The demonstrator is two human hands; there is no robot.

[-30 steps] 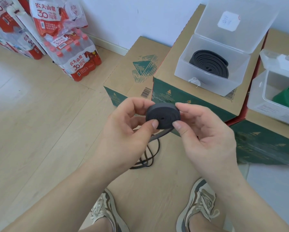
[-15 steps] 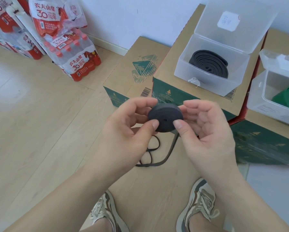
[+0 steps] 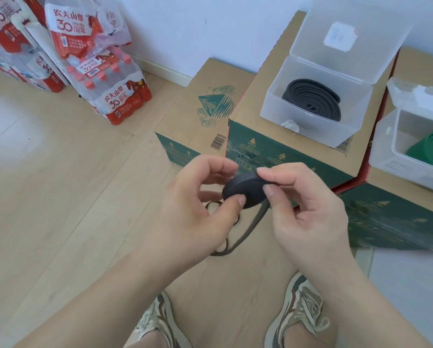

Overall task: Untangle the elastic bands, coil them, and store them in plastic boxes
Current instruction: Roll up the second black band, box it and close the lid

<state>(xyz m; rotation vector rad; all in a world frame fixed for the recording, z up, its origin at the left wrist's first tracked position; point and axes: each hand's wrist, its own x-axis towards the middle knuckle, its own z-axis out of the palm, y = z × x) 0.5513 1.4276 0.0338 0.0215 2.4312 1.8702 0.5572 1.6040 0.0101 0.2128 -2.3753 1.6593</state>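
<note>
A tightly wound black elastic band coil (image 3: 245, 190) sits between both hands at the centre of the view. My left hand (image 3: 197, 204) pinches its left side with thumb and fingers. My right hand (image 3: 303, 204) grips its right edge with thumb and forefinger. The band's loose tail (image 3: 248, 232) hangs from the coil down to a small tangle on the floor. An open clear plastic box (image 3: 310, 129) on a carton holds another coiled black band (image 3: 310, 99). A second clear box (image 3: 396, 156) at the right holds a green band (image 3: 430, 148).
Cardboard cartons (image 3: 200, 114) stand ahead and to the right, bearing the boxes. Shrink-wrapped packs of red-labelled water bottles (image 3: 110, 84) are stacked at the upper left by the wall. Wooden floor spreads left. My shoes (image 3: 295, 312) show at the bottom.
The coil has tilted and turned between my fingers, and the loose tail has swung out to the right, hanging straighter from the coil to the floor.
</note>
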